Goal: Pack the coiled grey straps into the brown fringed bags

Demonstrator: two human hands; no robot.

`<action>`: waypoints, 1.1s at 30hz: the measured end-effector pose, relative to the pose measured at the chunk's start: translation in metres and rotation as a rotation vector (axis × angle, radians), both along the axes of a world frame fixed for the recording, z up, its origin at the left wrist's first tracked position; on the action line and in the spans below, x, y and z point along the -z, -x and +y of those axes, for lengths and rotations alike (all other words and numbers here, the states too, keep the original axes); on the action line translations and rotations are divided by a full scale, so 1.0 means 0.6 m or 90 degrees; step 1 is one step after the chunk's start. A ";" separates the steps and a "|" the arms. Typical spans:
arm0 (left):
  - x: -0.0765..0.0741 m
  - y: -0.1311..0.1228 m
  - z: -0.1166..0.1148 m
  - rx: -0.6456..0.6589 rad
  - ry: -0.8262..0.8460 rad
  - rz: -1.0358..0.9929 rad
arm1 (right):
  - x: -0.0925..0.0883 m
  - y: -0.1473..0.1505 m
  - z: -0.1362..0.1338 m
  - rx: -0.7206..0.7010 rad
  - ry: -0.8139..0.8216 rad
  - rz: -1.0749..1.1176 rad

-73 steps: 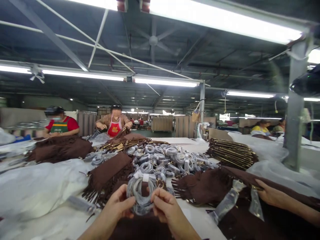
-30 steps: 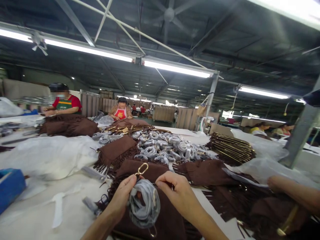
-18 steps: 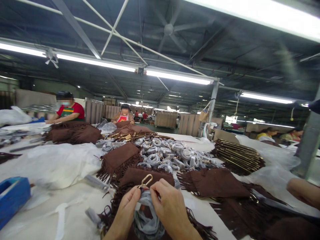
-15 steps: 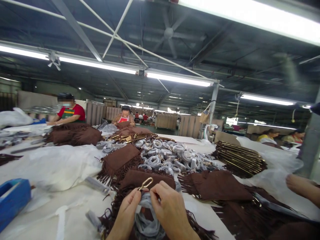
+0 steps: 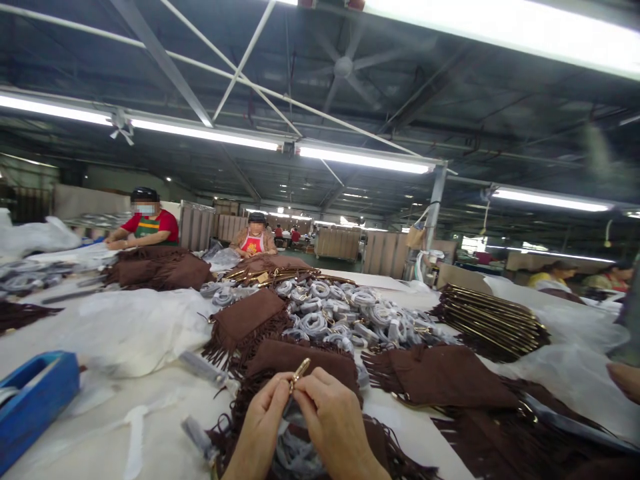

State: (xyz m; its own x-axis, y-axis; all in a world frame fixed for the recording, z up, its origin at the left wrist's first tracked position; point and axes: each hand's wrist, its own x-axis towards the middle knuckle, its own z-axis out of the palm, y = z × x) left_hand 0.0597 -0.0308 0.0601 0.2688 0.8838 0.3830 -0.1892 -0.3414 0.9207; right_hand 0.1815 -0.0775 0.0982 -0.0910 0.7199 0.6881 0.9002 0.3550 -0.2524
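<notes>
Pinched between my left hand (image 5: 261, 417) and my right hand (image 5: 334, 415) is a gold snap hook (image 5: 301, 371), its loop pointing up. Below it hangs a coiled strap (image 5: 296, 448) in greyish plastic wrap, partly covered by my fingers. Both hands are closed, their fingertips close together at the base of the hook. Behind them lies a brown fringed bag (image 5: 305, 360), and more brown fringe shows beneath my wrists. A pile of wrapped coiled straps (image 5: 350, 310) with gold hardware spreads just beyond.
A blue tape dispenser (image 5: 43, 407) stands at the left beside crumpled white plastic (image 5: 135, 327). More brown fringed bags (image 5: 445, 377) lie to the right, below stacked gold-edged bag frames (image 5: 490, 320). Co-workers (image 5: 150, 223) sit across the table; another person's hand (image 5: 625, 381) shows at the right edge.
The snap hook has turned from lying broad-side to standing more upright, and my fingertips have closed in around its base. The other person's hand at right has drawn mostly out of view.
</notes>
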 end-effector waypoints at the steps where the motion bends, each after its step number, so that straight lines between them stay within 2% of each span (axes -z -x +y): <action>1: -0.001 0.000 -0.001 -0.013 -0.012 0.017 | 0.003 0.001 0.001 -0.006 0.003 0.004; 6: -0.021 0.006 -0.004 -0.081 -0.143 0.104 | 0.013 -0.002 -0.006 -0.047 0.006 0.062; 10: -0.072 0.007 -0.002 -0.121 -0.271 0.177 | 0.000 -0.019 -0.026 -0.046 -0.082 0.168; 13: -0.122 -0.011 -0.014 -0.074 -0.346 0.224 | -0.024 -0.034 -0.040 -0.084 -0.130 0.215; 17: -0.184 -0.043 -0.050 -0.010 -0.428 0.273 | -0.061 -0.052 -0.057 -0.166 -0.074 0.221; 19: -0.205 -0.044 -0.064 0.028 -0.452 0.278 | -0.076 -0.068 -0.070 -0.178 -0.029 0.255; 21: -0.206 -0.030 -0.069 0.084 -0.454 0.297 | -0.090 -0.092 -0.088 -0.180 0.013 0.323; 22: -0.196 -0.017 -0.067 0.122 -0.449 0.329 | -0.096 -0.106 -0.099 -0.181 0.031 0.368; 24: -0.152 0.014 -0.058 0.192 -0.433 0.438 | -0.106 -0.139 -0.121 -0.181 0.057 0.469; 26: -0.082 0.047 -0.041 0.232 -0.424 0.563 | -0.109 -0.171 -0.142 -0.175 0.093 0.537; 28: -0.006 0.074 -0.020 0.207 -0.427 0.664 | -0.103 -0.197 -0.158 -0.175 0.145 0.545; 30: 0.054 0.089 -0.001 0.194 -0.436 0.721 | -0.089 -0.216 -0.170 -0.179 0.203 0.511; 31: 0.072 0.092 0.007 0.192 -0.441 0.737 | -0.081 -0.222 -0.175 -0.183 0.235 0.485; 33: 0.085 0.089 0.017 0.203 -0.454 0.761 | -0.065 -0.229 -0.183 -0.185 0.295 0.438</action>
State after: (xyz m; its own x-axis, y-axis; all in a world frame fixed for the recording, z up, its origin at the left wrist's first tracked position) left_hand 0.0062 -0.0205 0.0090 0.8887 0.4432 0.1176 0.4096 -0.8826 0.2310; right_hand 0.3189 -0.1873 0.1373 0.0129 0.9534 0.3016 0.3844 0.2737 -0.8817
